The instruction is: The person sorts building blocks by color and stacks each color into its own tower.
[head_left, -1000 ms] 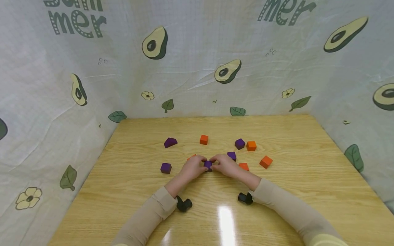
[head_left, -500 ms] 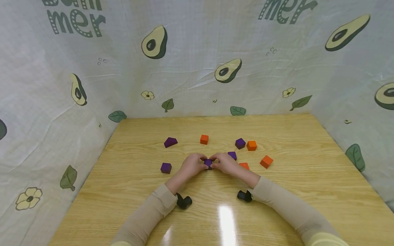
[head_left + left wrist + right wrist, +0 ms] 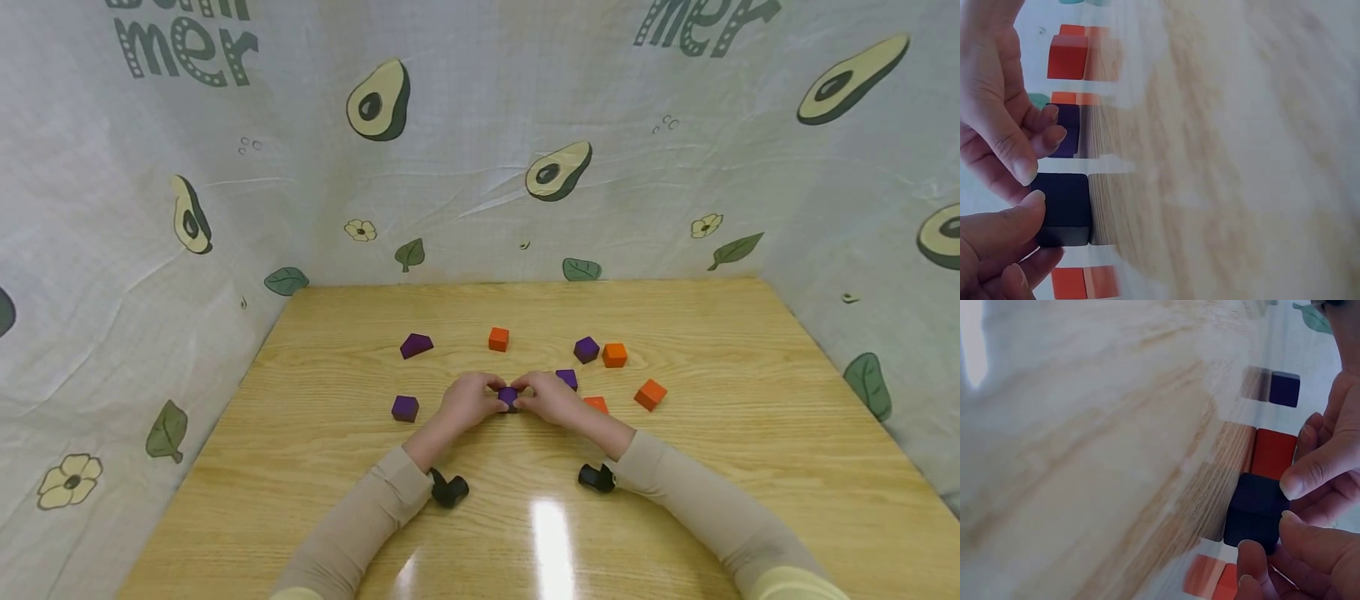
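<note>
Between the fingertips of both hands is a purple block [image 3: 507, 397], very dark in the left wrist view, where its lower face meets the tabletop. My left hand [image 3: 468, 402] pinches it from the left side. From the right, my right hand [image 3: 551, 400] holds it by thumb and fingers. In the right wrist view a red block [image 3: 1273, 454] shows just behind the dark block [image 3: 1257, 509]; the left hand hides it in the head view. Near the right hand are a purple block [image 3: 567, 379] and an orange-red block [image 3: 596, 405], both partly covered.
Farther back on the wooden table [image 3: 315, 500] lie a purple trapezoid block [image 3: 416, 346], a red block [image 3: 498, 339], a purple faceted block [image 3: 587, 350] and an orange block [image 3: 615, 355]. Another purple block [image 3: 405, 408] sits left, an orange-red one [image 3: 650, 395] right. A patterned cloth [image 3: 465, 208] stands behind.
Both hands and the held purple block have shifted slightly away from the body. An orange block's edge, visible behind the left hand a second ago, is now covered.
</note>
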`<state>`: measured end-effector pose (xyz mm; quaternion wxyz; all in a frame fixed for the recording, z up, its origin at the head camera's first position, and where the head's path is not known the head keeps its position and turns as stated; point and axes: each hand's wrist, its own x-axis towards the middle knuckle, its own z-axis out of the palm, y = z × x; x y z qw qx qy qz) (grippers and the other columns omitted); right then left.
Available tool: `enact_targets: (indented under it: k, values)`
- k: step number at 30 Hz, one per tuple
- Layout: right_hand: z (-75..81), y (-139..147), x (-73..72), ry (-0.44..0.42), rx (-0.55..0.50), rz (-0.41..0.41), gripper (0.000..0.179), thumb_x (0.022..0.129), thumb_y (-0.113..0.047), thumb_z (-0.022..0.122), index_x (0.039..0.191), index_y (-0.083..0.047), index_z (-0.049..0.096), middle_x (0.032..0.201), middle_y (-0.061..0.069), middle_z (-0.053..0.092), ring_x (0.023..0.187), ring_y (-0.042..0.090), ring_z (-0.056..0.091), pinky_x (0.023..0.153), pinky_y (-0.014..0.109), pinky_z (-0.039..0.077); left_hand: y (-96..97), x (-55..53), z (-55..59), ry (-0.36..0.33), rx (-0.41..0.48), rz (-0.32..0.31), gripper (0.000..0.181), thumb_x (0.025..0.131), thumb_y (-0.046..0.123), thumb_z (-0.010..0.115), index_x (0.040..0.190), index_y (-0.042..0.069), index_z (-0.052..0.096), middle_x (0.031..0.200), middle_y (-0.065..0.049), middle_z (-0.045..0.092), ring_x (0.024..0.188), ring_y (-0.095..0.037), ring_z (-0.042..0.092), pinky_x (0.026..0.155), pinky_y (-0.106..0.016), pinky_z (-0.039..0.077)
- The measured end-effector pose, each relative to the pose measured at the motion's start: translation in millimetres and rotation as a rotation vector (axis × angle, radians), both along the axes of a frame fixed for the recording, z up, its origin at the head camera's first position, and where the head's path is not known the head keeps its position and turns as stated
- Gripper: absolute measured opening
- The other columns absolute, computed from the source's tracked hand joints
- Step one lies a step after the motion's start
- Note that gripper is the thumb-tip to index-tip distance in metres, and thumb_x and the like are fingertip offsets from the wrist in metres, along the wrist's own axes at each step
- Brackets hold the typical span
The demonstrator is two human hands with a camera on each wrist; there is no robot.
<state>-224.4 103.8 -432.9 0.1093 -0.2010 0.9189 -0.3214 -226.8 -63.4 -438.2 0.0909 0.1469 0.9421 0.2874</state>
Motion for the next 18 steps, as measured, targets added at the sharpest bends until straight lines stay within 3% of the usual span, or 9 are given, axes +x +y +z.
enact_targets:
  k: [5, 8, 12, 18]
  values:
    - [-0.7, 0.1, 0.0, -0.006, 0.000, -0.012, 0.028, 0.086, -0.010, 0.063, 0.112, 0.001, 0.063, 0.110, 0.015, 0.064, 0.093, 0.022, 0.060, 0.073, 0.031, 0.047, -0.8, -1.7, -0.8, -0.004, 0.010, 0.001, 0.029, 0.079, 0.022, 0.072, 0.107, 0.013, 0.068, 0.105, -0.004, 0.066, 0.100, -0.022, 0.059, 0.082, -0.036, 0.047]
    - [-1.6, 0.6, 0.8, 0.022, 0.016, -0.022, 0.030, 0.086, -0.012, 0.063, 0.113, 0.001, 0.063, 0.112, 0.015, 0.063, 0.097, 0.024, 0.059, 0.077, 0.034, 0.048, -1.3, -2.3, -1.0, -0.008, 0.012, 0.003, 0.030, 0.079, 0.022, 0.072, 0.107, 0.012, 0.068, 0.105, -0.003, 0.066, 0.100, -0.021, 0.059, 0.082, -0.036, 0.046]
    - [2.8, 6.8, 1.5, 0.113, 0.052, -0.037, 0.032, 0.085, -0.015, 0.065, 0.113, 0.001, 0.062, 0.110, 0.015, 0.063, 0.100, 0.028, 0.059, 0.082, 0.040, 0.048, -1.9, -2.3, -1.9, -0.025, 0.007, 0.008, 0.031, 0.079, 0.023, 0.072, 0.108, 0.013, 0.068, 0.106, -0.003, 0.066, 0.102, -0.021, 0.058, 0.084, -0.037, 0.046]
    - [14.5, 29.1, -5.1, 0.295, 0.163, -0.020, 0.031, 0.083, -0.011, 0.067, 0.110, 0.002, 0.064, 0.105, 0.016, 0.064, 0.086, 0.025, 0.060, 0.078, 0.038, 0.048, -1.6, -2.4, -2.7, -0.031, -0.008, 0.015, 0.034, 0.079, 0.025, 0.072, 0.111, 0.014, 0.067, 0.108, -0.002, 0.065, 0.104, -0.021, 0.057, 0.086, -0.038, 0.045]
